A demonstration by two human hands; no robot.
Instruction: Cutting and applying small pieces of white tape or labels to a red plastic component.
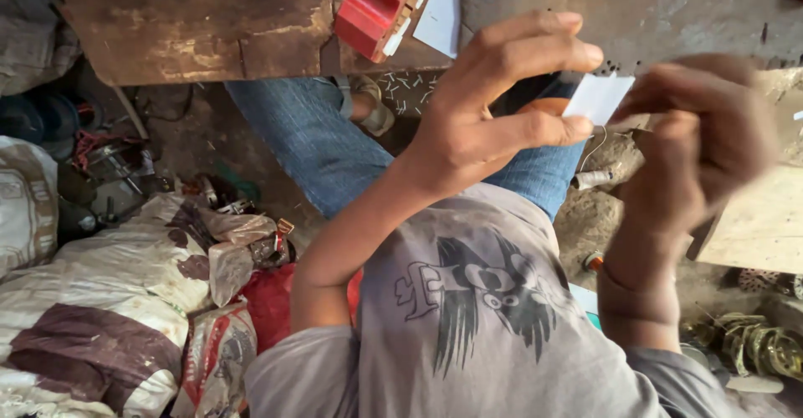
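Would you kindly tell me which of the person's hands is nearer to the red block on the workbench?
Left. The left hand is just right of and below the red block, its fingers pinching a white paper slip. The right hand is farther right, beyond the slip.

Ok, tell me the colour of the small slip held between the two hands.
White: the paper slip, pinched between left hand and right hand, head view.
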